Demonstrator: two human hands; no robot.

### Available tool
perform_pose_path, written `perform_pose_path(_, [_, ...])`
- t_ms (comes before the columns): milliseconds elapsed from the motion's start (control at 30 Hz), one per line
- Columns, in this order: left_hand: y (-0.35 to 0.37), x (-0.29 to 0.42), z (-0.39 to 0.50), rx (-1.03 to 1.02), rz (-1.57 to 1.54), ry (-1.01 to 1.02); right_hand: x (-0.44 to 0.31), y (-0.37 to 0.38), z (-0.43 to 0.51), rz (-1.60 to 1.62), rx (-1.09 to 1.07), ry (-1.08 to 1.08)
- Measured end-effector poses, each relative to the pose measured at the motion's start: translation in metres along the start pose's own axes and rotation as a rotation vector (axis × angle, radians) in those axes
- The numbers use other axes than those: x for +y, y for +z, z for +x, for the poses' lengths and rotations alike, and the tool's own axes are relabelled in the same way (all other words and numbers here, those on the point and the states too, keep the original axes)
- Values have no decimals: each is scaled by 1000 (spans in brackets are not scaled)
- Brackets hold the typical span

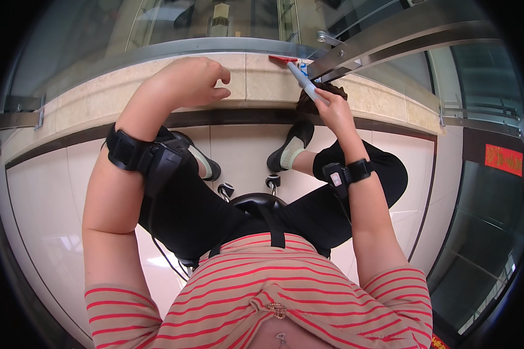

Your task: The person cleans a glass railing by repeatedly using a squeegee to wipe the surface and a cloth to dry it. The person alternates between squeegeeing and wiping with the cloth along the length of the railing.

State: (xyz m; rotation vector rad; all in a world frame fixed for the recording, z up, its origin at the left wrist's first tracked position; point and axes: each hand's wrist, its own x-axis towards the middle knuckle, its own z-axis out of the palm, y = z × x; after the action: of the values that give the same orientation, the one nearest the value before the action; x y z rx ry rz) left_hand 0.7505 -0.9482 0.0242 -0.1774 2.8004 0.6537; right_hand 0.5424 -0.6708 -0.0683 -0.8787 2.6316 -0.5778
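Observation:
My right hand (335, 110) is closed around the pale grey handle of a small tool with a red head (284, 59), perhaps a scraper or brush. The red head is over the beige stone ledge (268, 80), near the metal strip at its back; whether it touches is unclear. My left hand (203, 83) is raised over the ledge to the left, with fingers curled, a gap between thumb and forefinger, and nothing held. Beneath and beside my right hand lies a dark brown crumpled thing (310, 102) on the ledge's front edge.
A blue-and-white item (304, 68) is by the metal frame (367, 46) at the upper right. Glass panels stand behind the ledge. A black-seated stool (257, 201) with casters is under me, on the tiled floor (240, 152). A cable hangs beside my left leg.

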Motion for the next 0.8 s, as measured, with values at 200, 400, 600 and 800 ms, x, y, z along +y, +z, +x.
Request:
perform_pose_path(200, [0, -1, -13, -16, -25, -40, -9, -28, -40, -21, -83, -10])
perform_pose_path(400, [1, 4, -10, 44, 28, 13, -10, -20, -53, -45, -44, 13])
perform_pose_path(600, [-2, 7, -16, 78, -45, -1, -1, -16, -40, -117, -104, 35])
perform_pose_path(800, [1, 9, -13, 132, -16, 53, -18, -20, -26, -74, -58, 26])
